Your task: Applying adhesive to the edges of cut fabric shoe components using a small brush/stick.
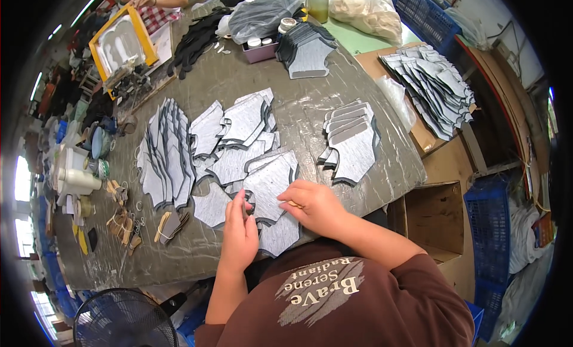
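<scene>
In front of me lies a small stack of grey, fabric-like cut pieces (271,183) with curved notches and dark edges. My left hand (240,236) is closed at the stack's left edge, by a notch, with a dark edge showing between thumb and fingers. Over the right side of the stack, my right hand (316,208) pinches a small tan strip (294,203), mostly hidden by the fingers. Beneath the hands is another grey piece (280,235). More loose grey pieces (239,159) overlap just beyond.
A fanned pile of grey pieces (167,156) lies left, another stack (352,144) right. Small tan bundles (121,227) lie at the table's left. A purple box (260,52) stands at the back. A black fan (124,320) is lower left; a person with a yellow frame (145,33) works far left.
</scene>
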`<control>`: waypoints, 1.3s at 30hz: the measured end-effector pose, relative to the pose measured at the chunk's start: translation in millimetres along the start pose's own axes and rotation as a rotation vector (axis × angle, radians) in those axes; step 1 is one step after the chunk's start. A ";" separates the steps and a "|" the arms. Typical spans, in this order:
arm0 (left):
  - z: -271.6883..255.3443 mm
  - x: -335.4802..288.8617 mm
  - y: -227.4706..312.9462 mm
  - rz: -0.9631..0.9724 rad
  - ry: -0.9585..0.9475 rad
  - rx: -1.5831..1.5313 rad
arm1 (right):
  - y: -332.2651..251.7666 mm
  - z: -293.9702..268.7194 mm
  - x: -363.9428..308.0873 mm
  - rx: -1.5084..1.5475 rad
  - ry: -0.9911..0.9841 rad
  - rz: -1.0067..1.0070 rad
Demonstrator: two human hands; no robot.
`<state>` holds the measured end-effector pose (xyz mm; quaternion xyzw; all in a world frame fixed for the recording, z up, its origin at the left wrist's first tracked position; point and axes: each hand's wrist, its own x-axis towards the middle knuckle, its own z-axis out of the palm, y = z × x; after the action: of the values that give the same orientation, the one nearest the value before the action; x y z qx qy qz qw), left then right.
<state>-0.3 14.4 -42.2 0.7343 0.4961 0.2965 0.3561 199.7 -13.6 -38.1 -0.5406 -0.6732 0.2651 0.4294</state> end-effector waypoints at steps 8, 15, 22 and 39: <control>10.2 -6.0 16.2 0.369 -0.013 0.199 | -17.7 17.5 7.7 0.399 -0.113 0.228; 14.2 -3.8 20.8 0.425 0.006 0.318 | -17.6 14.7 3.1 0.348 -0.096 0.220; 12.8 -8.3 24.2 0.357 -0.040 0.321 | -16.6 16.3 1.2 0.319 -0.082 0.172; -5.5 6.2 28.9 0.474 -0.017 -0.119 | -1.4 18.6 -6.7 0.932 -0.388 0.344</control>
<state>12.3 14.1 -14.9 0.8105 0.2884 0.3942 0.3233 183.3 -18.4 -48.0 -0.3361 -0.4525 0.6979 0.4418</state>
